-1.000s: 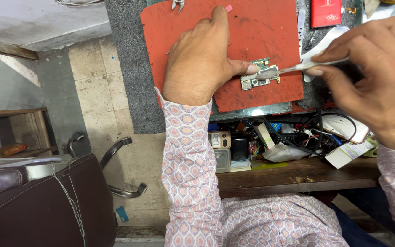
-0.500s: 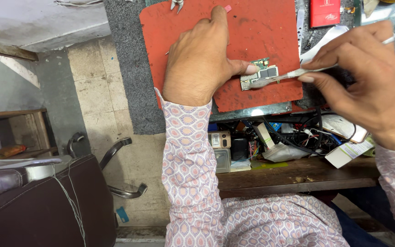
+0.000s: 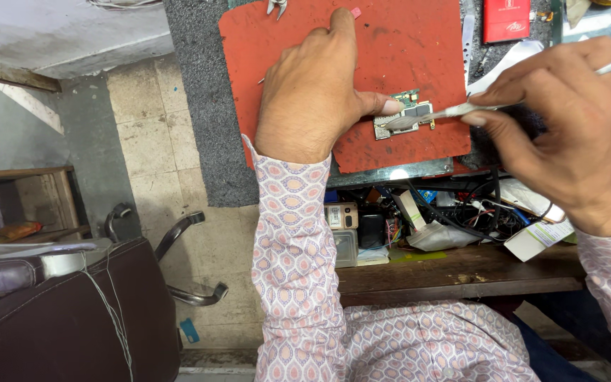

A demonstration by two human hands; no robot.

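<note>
Circuit board (image 3: 406, 117) parts too small to tell; pliers (image 3: 276, 6) cut by top edge.

Red mat (image 3: 419, 35) lies open above the circuit board (image 3: 406, 117); clutter (image 3: 447, 212) crowds below.

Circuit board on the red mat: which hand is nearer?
Left. The left hand rests on the red mat, thumb tip touching the circuit board. The right hand stays off to the board's right, reaching it only through the metal tool it grips.
</note>
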